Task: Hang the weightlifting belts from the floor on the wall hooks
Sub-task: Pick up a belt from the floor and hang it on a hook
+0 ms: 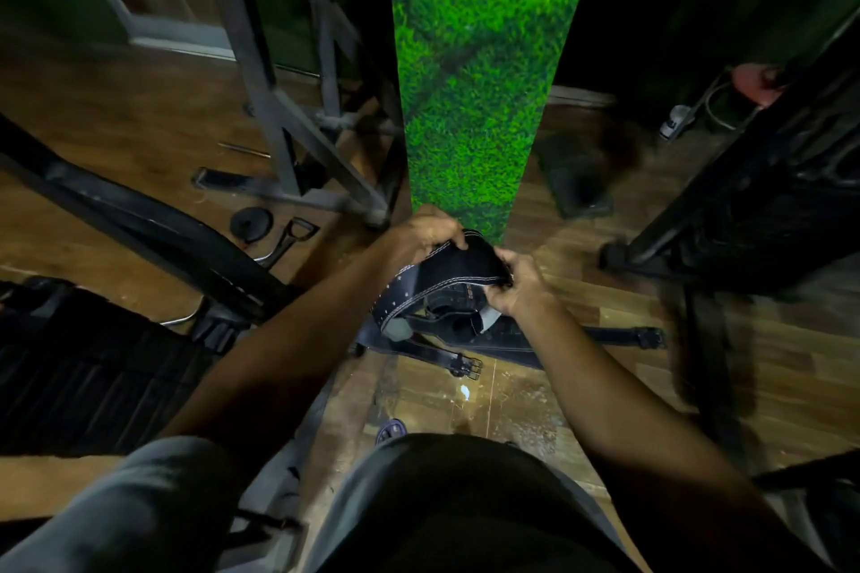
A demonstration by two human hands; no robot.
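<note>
A black weightlifting belt (437, 279) with white stitching and rows of holes is curled up between both hands, just above the floor. My left hand (421, 230) grips its upper edge. My right hand (516, 284) holds its right end. Under it, another black belt (507, 337) lies flat on the wooden floor, one buckled strap (458, 363) pointing toward me and another strap (644, 335) stretching right. No wall hooks are in view.
A pillar covered in green artificial grass (474, 84) rises right behind the belts. Grey gym machine frames (298, 130) stand to the left, a black machine (754, 200) to the right. A black padded bench (83, 363) is at the left. My knees fill the bottom.
</note>
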